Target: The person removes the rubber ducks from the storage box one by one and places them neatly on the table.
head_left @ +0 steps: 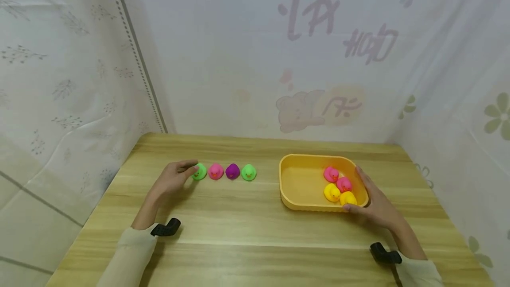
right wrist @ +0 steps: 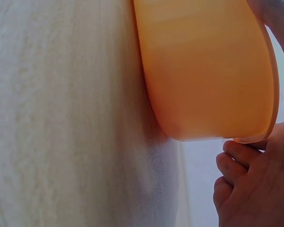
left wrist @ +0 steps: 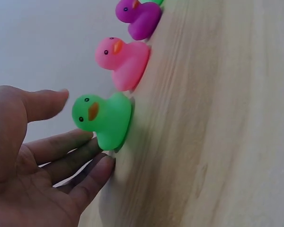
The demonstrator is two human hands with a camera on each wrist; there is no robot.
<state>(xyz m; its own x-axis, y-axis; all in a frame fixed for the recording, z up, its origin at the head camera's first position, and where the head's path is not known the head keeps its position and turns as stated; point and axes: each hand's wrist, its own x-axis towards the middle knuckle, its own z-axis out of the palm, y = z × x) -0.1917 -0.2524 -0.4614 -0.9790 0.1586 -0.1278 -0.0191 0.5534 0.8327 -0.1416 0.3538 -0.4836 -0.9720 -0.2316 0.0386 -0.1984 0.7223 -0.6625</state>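
Note:
My left hand (head_left: 172, 177) is beside a green rubber duck (left wrist: 106, 118) at the left end of a row. In the left wrist view the fingers lie around the duck's lower side, and a gap shows between the thumb and its head. A pink duck (head_left: 216, 171), a purple duck (head_left: 233, 171) and another green duck (head_left: 249, 172) continue the row rightward. My right hand (head_left: 376, 203) grips the right end of a yellow plastic basin (head_left: 303, 205), thumb over the front rim. Inside it are two pink ducks (head_left: 331, 174) and two yellow ducks (head_left: 332, 192).
The wooden table (head_left: 223, 229) carries the duck row at left and the basin at right. Printed white cloth (head_left: 223, 56) hangs behind the table and along both sides. A black wrist mount (head_left: 166, 227) sits on the left sleeve, with a similar mount (head_left: 384, 254) on the right.

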